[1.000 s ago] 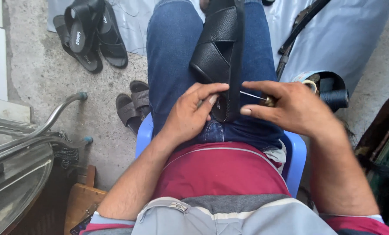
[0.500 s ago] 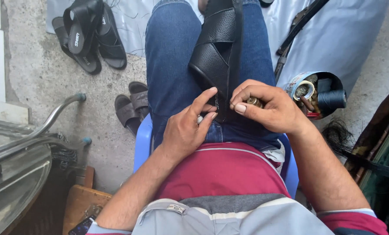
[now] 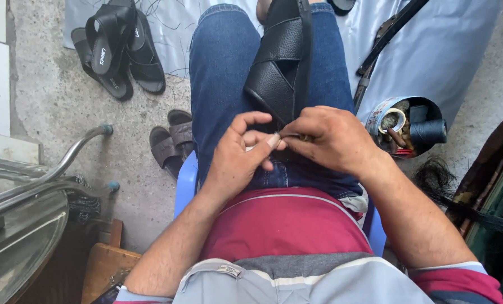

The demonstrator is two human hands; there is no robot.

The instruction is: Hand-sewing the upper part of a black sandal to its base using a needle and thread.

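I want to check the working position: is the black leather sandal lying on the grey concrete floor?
No, the black leather sandal rests on the person's blue-jeaned lap, where the left hand and right hand meet at its near end.

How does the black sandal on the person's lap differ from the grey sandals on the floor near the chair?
The black sandal is one piece, lying on the jeans, with both hands at its near end; the grey sandals are a pair on the concrete floor, untouched. The black sandal has crossed leather-like straps; the grey sandals look smaller, with plain bands. Both are open slip-on footwear.
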